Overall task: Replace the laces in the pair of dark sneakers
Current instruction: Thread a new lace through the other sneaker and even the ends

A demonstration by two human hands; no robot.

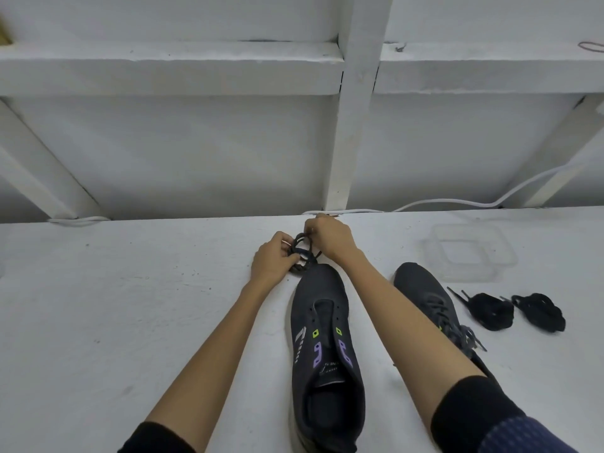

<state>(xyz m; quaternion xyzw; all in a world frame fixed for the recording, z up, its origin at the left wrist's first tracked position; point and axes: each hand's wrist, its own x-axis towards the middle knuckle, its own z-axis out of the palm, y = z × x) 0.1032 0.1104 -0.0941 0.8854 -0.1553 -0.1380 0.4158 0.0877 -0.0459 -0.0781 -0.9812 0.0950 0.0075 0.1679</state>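
Observation:
A dark sneaker point(322, 338) with purple and green marks lies on the white table point(130, 305) between my forearms, toe pointing away, its eyelets without a lace. Just beyond its toe, my left hand point(273, 259) and my right hand point(328, 235) both grip a coiled dark lace point(302, 255). The second dark sneaker point(425, 299) lies to the right, partly behind my right forearm, with a grey lace still threaded in it. Two black lace bundles point(493, 310) point(539, 312) lie right of that shoe.
A clear plastic container point(470, 253) stands at the back right of the table. A white cable point(457, 202) runs along the table's far edge against the white wall and its beams.

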